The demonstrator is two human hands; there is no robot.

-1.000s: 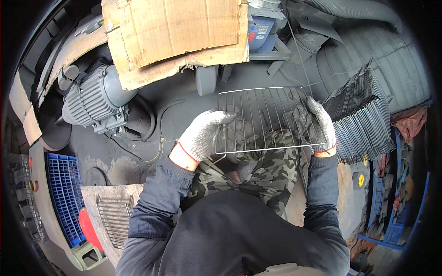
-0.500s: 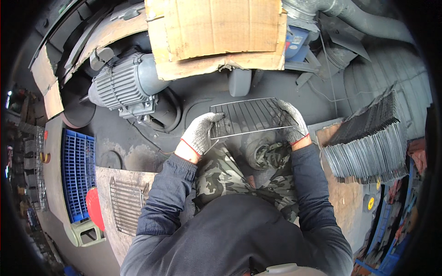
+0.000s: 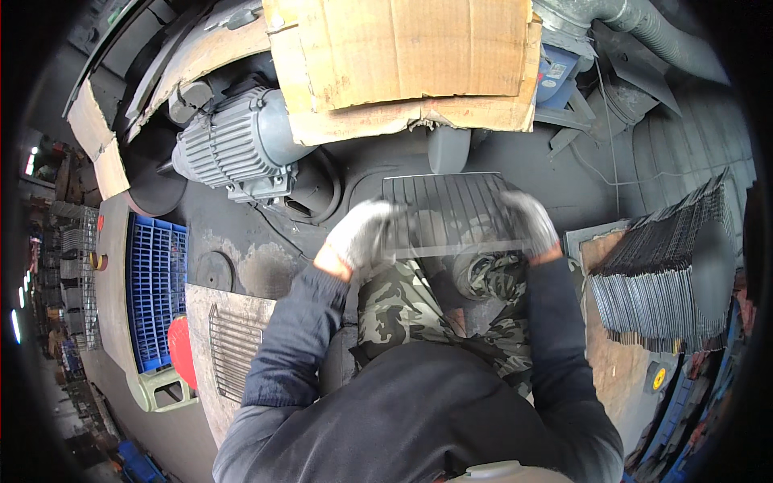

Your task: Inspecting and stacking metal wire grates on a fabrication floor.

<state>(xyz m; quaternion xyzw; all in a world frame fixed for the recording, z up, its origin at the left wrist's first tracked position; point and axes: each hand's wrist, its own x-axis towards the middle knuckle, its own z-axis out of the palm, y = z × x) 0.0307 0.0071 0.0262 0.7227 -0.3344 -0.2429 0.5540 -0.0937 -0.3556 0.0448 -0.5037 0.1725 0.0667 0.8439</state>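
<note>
Both of my hands wear white knit gloves and hold a dark wire rack (image 3: 448,211) above my lap. My left hand (image 3: 362,232) is closed on the rack's left side. At the opposite side, my right hand (image 3: 533,221) grips it, with its fingers partly hidden. Motion smears the rack and gloves, and the near bar looks like a pale band. A tall stack of similar racks (image 3: 660,302) leans on a board to my right. Several more racks (image 3: 233,350) lie on the board at my left.
A grey electric motor (image 3: 233,145) stands ahead on the left. Cardboard (image 3: 411,60) covers the machine in front, above a grey rounded part (image 3: 448,149). A blue plastic crate (image 3: 159,290) and a red round object (image 3: 182,352) are at left. A flexible duct (image 3: 656,32) runs far right.
The rack has turned to show its face more fully and is now blurred, still between both hands. The surroundings have shifted rightward in the view.
</note>
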